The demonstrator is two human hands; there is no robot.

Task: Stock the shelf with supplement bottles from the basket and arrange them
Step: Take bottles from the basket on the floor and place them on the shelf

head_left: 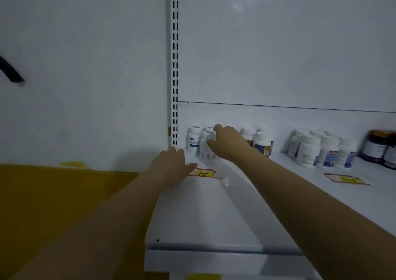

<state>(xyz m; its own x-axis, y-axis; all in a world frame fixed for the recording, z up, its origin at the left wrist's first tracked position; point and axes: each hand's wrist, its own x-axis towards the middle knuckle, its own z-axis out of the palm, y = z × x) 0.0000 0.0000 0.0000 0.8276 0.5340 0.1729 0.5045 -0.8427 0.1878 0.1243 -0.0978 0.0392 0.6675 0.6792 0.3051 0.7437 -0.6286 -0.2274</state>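
white plastic gripped: holds the upright bottle (206, 152) just left of the right hand (227, 143), fingers curled round it; rests the left hand (171, 165) flat, empty, nearer.

A shop: white slotted shelving (175, 65) holds grouped supplement bottles (321, 151); yellow price tags (203, 173) lie before them.

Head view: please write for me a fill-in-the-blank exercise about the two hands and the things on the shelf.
1. The right hand grips a ____ bottle.
2. The left hand rests flat on the shelf, holding ____.
3. The tag beside the left hand reads ____.

Missing words: white; nothing; 88.
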